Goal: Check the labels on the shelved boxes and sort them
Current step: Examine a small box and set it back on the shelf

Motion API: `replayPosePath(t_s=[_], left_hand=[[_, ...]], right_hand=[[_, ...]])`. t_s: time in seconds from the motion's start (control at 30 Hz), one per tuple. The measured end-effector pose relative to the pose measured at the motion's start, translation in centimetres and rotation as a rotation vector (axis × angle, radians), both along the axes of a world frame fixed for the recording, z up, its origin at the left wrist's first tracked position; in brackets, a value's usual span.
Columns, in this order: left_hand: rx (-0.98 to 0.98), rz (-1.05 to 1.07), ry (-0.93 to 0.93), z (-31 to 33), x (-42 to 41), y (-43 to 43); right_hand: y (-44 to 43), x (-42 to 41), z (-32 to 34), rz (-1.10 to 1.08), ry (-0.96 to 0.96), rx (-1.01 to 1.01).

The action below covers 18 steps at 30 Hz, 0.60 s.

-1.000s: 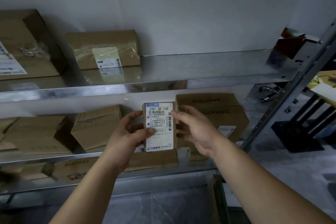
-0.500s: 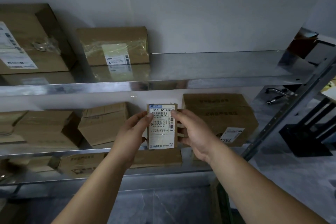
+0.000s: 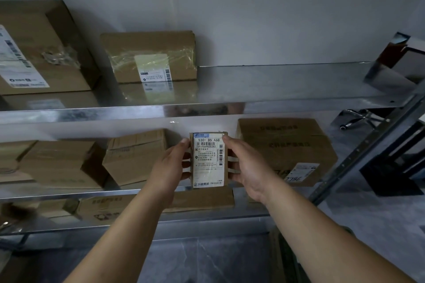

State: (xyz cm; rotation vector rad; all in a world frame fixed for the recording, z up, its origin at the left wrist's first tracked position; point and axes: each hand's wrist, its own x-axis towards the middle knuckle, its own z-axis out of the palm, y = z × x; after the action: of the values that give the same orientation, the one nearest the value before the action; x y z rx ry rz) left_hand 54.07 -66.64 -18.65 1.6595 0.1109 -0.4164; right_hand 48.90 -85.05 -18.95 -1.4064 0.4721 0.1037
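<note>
Left hand (image 3: 171,165) and right hand (image 3: 247,167) both hold the small box (image 3: 209,177), one on each long edge, fingers curled round the sides and thumbs up near the top corners. The box is upright, long axis vertical, with its printed label (image 3: 208,158) facing the camera; the top line reads "530- D5 A68". Neither hand is nearer, as the box sits centred between them, straight ahead. It is off any surface, in front of the middle shelf (image 3: 57,193) opening, level with the gap between the tilted carton (image 3: 135,156) on the left and the large carton (image 3: 285,149) on the right. Judgement: label check in progress, destination not yet evident. If it goes into that gap, both cartons flank it closely and the upper shelf lip (image 3: 92,114) hangs just above the box top. If it goes up, the upper shelf is bare to the right of the taped carton (image 3: 149,57). A flat carton (image 3: 202,200) lies on the lower shelf below the hands. A big labelled carton (image 3: 34,53) is at upper far left and the rack post (image 3: 368,145) at right.
</note>
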Motion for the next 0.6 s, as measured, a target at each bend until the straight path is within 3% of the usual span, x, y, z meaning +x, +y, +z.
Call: replayPosePath(t_s=[0.6], left_hand=[[-0.026, -0.044, 0.118, -3.6, 7.2, -1.7]], right_hand=[[1.2, 7.8, -3.0, -0.159, 0.142, -0.077]])
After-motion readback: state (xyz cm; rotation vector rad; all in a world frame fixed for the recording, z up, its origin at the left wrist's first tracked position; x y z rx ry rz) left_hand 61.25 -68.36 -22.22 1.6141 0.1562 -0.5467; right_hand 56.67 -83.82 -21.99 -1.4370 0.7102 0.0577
